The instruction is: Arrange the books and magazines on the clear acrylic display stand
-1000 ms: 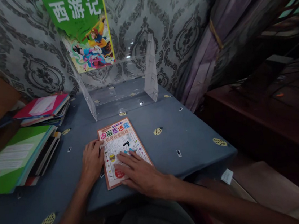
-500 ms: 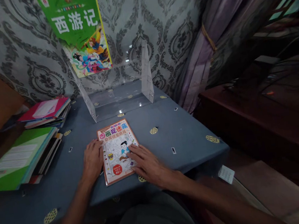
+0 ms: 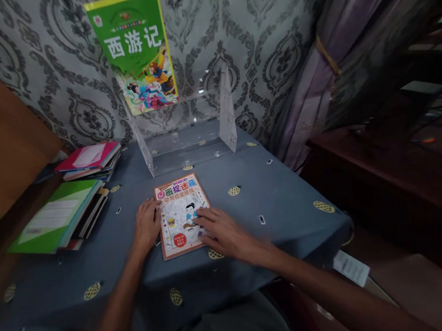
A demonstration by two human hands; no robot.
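Observation:
A picture book (image 3: pixel 179 221) with an orange border and colourful Chinese lettering lies flat in front of me on the table. My left hand (image 3: pixel 147 225) rests along its left edge, fingers stretched out and the thumb side against the cover. Over the right part of the cover lies my right hand (image 3: pixel 224 233), its fingers spread and flat, hiding some of the drawing. Neither hand grips the book. Behind it stands a clear acrylic book stand (image 3: pixel 225 119), with a green picture book (image 3: pixel 139 62) upright at its left side.
On the left are two stacks of books, one topped by a green book (image 3: pixel 56 218), the other by a pink book (image 3: pixel 89 156). A blue-grey tablecloth (image 3: pixel 282 201) covers the table. Purple curtain (image 3: pixel 310 101) and dark red furniture (image 3: pixel 388 188) are on the right.
My view has tilted up and turned slightly left, so the scene sits further right and more of the green picture book shows. Both hands stay on the picture book, which looks unmoved.

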